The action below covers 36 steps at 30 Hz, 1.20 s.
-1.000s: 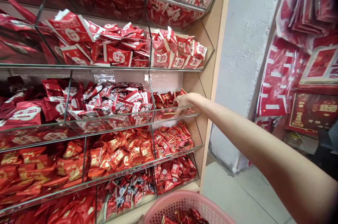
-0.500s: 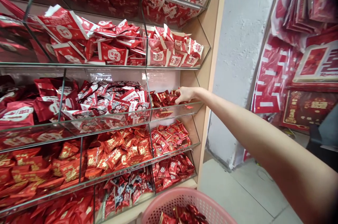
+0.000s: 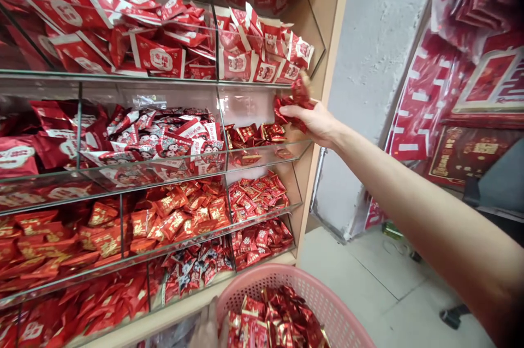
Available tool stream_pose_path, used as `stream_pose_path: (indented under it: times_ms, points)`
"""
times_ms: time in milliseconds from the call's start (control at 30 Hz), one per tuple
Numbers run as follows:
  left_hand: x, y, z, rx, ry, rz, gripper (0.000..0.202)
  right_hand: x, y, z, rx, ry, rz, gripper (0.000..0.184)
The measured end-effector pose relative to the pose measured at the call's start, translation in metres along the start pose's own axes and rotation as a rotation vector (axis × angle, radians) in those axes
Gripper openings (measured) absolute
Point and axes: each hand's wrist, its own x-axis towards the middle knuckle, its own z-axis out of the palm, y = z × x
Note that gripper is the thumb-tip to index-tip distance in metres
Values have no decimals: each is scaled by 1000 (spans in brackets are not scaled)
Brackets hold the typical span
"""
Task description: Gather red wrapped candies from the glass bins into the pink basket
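Observation:
My right hand is closed around several shiny red wrapped candies, held up in front of a small shelf compartment at the right. A few red-and-gold wrapped candies lie in that compartment behind its low clear front. At the bottom stands a pink perforated plastic basket, partly filled with red-and-gold wrapped candies. My left hand is at the basket's left rim, blurred and cut off by the lower edge; it appears to grip the rim.
A wooden shelf unit with glass-fronted compartments holds many red packets. To its right are a grey wall, hanging red decorations, a tiled floor and a black chair caster.
My right hand has risen out of the compartment with candies in it, leaving fewer there. The view has tilted down, showing more of the basket and my left hand.

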Motion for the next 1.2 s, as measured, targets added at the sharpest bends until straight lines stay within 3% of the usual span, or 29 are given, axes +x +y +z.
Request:
stream_pose_path:
  times_ms: [133,300,367,567,833,1067,1200]
  points:
    - [-2,-1,1,-5,-3,10,49,-78,8,3,176,-75,52,42]
    - [-5,3,-4,6,-22,9,52,-190,63,36,294,-325,318,28]
    - [-6,4,-4,11,-16,15,52,-228,86,54,317,-346,422,27]
    - [-6,3,-3,27,-5,34,52,-309,131,91,129,-414,672,17]
    - [-6,2,-2,46,9,33,50,-356,148,116,-386,-552,690,27]
    - [-6,1,-1,6,6,25,50,-370,152,141,-584,-588,721,51]
    - [-6,2,-1,52,-11,37,52,-369,157,138,-576,-579,691,45]
